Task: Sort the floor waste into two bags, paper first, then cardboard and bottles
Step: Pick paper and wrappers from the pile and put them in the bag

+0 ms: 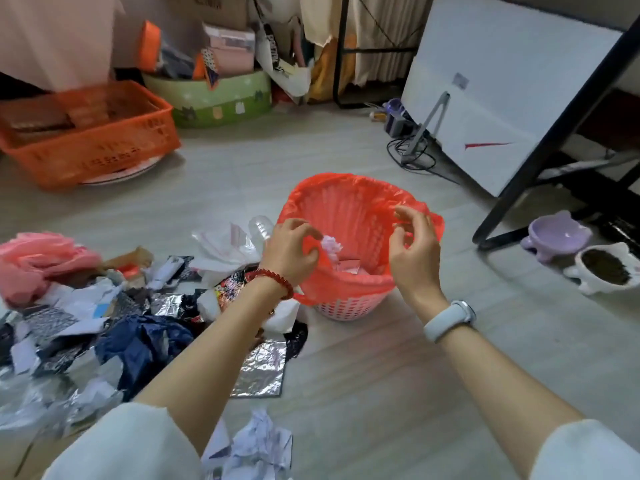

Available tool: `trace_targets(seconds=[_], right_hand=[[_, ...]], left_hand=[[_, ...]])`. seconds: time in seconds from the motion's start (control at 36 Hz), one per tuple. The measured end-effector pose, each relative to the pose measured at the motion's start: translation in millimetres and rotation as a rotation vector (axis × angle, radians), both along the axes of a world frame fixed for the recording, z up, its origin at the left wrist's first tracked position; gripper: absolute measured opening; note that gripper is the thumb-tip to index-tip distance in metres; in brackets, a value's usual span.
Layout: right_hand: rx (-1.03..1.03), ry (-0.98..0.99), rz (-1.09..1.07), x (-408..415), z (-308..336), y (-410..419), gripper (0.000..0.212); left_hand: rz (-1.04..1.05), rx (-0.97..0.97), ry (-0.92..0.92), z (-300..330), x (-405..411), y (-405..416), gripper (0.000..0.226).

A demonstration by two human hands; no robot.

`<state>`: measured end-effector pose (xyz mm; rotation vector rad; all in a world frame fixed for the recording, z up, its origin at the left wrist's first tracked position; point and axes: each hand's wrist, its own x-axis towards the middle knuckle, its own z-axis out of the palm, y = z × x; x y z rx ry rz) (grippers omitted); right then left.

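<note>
Left hand (pixel 291 251): grips the near rim of the red bag (pixel 346 202); a red bead bracelet (pixel 275 280) on the wrist
Right hand (pixel 412 251): fingers curled at the bag's right rim; whether they pinch it is unclear
Bag: lines a pink basket (pixel 346 308); crumpled paper (pixel 331 245) inside
Floor waste (pixel 104 323): paper, foil, plastic at the left
</note>
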<state>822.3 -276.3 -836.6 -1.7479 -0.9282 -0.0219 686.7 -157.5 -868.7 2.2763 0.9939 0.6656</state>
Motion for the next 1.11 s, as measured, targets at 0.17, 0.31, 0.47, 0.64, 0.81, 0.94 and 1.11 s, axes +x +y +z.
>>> trace_targets(seconds=[0.17,0.31,0.47,0.64,0.81,0.94,1.11], right_hand=[[0.026,-0.29,0.41,-75.8,-31.8,5.4,0.024],[-0.583,-0.401,0.951,-140.9,-115.0,-20.3,0.034],[-1.184,-0.713,1.38,-177.3,-195.1,-69.9,0.094],[-1.28,-0.877,1.378,-196.9,-222.9,-91.2,0.109],[-1.238,-0.811,1.145,-173.2,-220.8,-84.2,0.065],[-1.189,-0.597,0.958,-147.4,-222.2,-82.2,0.039],[-1.229,-0.46,0.891,-148.1,-217.3,-79.0,0.023]], left_hand=[[0.186,0.074,0.061,-49.3,-82.5,-5.1,0.021],[0.103,0.126,0.332,-89.3,-162.6,-19.3,0.021],[-0.196,0.06,0.537,-126.8,-214.1,-61.0,0.021],[-0.405,-0.151,0.781,-160.0,-217.8,-97.5,0.06],[-0.436,-0.107,1.05,-178.1,-208.4,-103.9,0.086],[-0.325,-0.097,1.062,-185.3,-202.8,-97.0,0.086],[-0.271,-0.172,1.009,-184.7,-193.5,-96.6,0.063]])
